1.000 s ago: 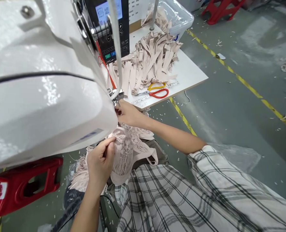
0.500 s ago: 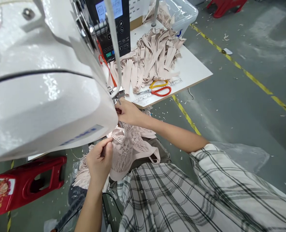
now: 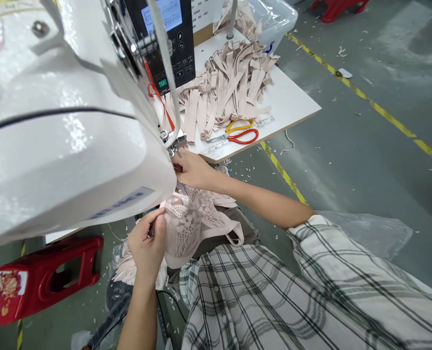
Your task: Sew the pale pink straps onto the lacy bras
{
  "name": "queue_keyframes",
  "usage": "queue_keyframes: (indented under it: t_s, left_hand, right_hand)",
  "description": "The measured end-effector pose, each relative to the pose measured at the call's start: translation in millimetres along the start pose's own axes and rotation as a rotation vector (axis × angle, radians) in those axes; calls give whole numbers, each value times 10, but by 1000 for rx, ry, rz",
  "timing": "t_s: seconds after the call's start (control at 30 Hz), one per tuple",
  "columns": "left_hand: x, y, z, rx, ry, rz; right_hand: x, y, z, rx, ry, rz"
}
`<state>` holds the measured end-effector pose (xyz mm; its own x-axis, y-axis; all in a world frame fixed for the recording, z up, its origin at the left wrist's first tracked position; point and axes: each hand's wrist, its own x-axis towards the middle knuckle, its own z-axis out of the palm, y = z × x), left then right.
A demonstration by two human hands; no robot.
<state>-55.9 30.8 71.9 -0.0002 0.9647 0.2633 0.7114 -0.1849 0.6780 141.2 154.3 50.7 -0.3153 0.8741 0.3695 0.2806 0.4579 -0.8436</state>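
The white sewing machine head (image 3: 66, 121) fills the left of the view and hides the needle and most of the bed beneath it. The left hand (image 3: 147, 245) pinches the edge of a pale pink lace garment (image 3: 190, 226), which hangs below the machine over the person's lap. The right hand (image 3: 192, 170) reaches in at the presser foot (image 3: 174, 143); its fingertips are hidden behind the machine, so its grip cannot be told. On the white table (image 3: 292, 104) lie a heap of beige fabric strips (image 3: 226, 90) and red-and-yellow scissors (image 3: 238, 133). The control panel (image 3: 168, 39) is cut off at the top edge.
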Motion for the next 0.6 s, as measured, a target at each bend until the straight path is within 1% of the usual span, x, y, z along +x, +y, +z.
queue_keyframes:
  t_s: [0.3,0.43,0.6]
  left_hand:
    - [2,-105,19,-23,7,-5]
    - [32,-93,30,8,-4,30]
    - [61,-33,77,41,-16,59]
  right_hand:
    - [-20,-18,37,-3,22,29]
    - [-34,-31,31,-1,4,53]
    - [-59,3,-35,-9,10,7]
